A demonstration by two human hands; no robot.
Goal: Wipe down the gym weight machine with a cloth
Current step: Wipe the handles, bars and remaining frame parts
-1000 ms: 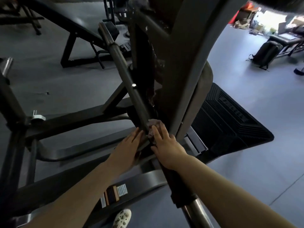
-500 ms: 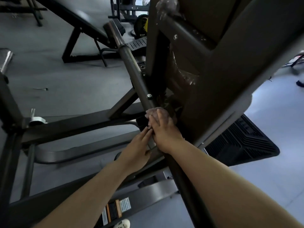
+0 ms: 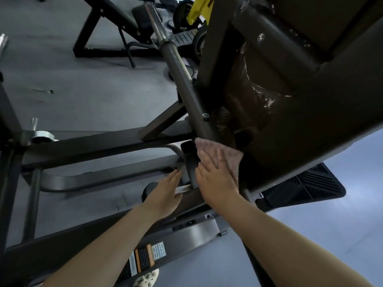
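The dark weight machine [image 3: 290, 112] fills the view, with a long round bar [image 3: 182, 79] slanting down from the top centre to my hands. A small pinkish cloth [image 3: 230, 156] lies spread against the machine at the bar's lower end. My right hand [image 3: 215, 179] presses flat on the cloth with straight fingers. My left hand [image 3: 165, 195] rests just to its left, fingers extended onto the frame beside the bar, holding nothing.
Dark frame beams [image 3: 99, 146] run across the grey floor [image 3: 83, 90] at left. A ribbed black footplate [image 3: 306, 187] sits at right. A bench frame [image 3: 116, 27] stands at the back. A warning label [image 3: 149, 257] and a shoe [image 3: 146, 279] show at the bottom.
My right hand has spread the cloth flatter and slid it to the right onto the machine body. My left hand has dropped slightly away from it. The view has tilted closer.
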